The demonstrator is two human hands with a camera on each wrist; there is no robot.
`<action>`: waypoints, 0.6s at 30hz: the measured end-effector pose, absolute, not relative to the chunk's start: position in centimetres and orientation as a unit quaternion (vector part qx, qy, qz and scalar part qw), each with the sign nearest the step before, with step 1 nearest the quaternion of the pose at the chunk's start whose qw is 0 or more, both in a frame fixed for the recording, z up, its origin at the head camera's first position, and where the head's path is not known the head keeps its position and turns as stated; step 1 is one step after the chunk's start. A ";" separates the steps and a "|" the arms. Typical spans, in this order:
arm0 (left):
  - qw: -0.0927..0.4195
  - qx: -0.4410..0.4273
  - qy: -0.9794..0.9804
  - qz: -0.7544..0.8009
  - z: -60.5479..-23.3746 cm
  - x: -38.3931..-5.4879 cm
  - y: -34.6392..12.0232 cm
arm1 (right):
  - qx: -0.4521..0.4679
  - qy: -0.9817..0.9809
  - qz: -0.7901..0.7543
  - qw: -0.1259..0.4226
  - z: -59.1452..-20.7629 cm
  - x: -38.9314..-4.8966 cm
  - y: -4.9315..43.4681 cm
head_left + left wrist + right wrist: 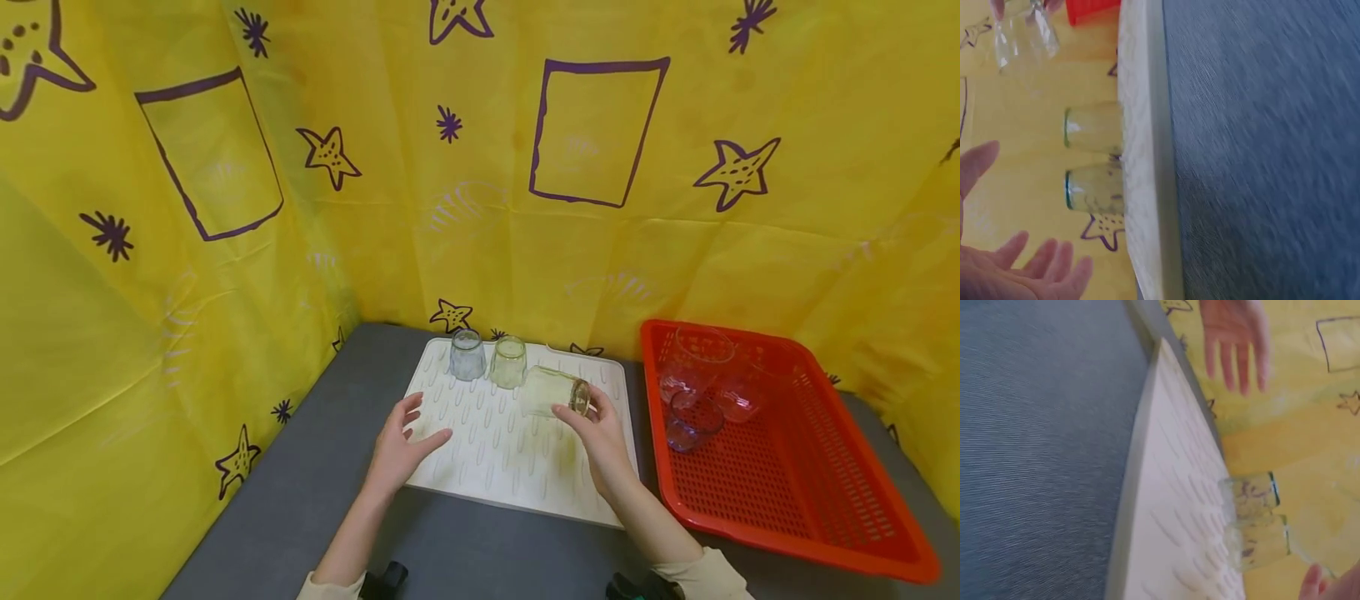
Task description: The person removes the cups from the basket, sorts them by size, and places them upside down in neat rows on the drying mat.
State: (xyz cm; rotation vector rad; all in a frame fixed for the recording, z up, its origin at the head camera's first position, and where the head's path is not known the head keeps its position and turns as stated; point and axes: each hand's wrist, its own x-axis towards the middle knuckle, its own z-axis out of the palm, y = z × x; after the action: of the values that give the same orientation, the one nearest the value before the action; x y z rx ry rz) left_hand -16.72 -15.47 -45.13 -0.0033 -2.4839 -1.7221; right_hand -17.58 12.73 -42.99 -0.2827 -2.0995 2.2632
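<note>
My right hand (606, 442) grips a clear, faintly yellowish drinking glass (549, 392) near its thick base. The glass lies sideways in the air over the white ribbed drying mat (480, 467), its mouth to the left. At the mat's back edge stand a bluish glass (467, 357) and a greenish glass (508, 363), both upside down and side by side. Over the mat's left part hovers my left hand (397, 454), fingers spread and holding nothing. In the right wrist view only a bit of the right hand (1338, 587) shows, at the lower corner.
To the right of the mat sits a red plastic basket (772, 492) with several glasses in its far left part, one of them a purplish glass (693, 421). A dark grey table (315, 442) lies beneath, and a yellow patterned cloth (495, 250) hangs behind and at the sides.
</note>
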 end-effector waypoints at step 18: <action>0.015 0.058 -0.883 -0.465 -46.6 -17.0 -18.6 | -0.173 -0.795 0.567 0.128 -45.0 -24.3 12.0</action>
State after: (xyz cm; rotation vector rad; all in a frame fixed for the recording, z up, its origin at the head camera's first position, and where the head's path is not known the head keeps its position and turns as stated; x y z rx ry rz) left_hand -17.02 -18.60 -46.63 0.1817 -2.7494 -1.4457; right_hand -24.27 11.98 -44.95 -0.5041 -2.3141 1.6486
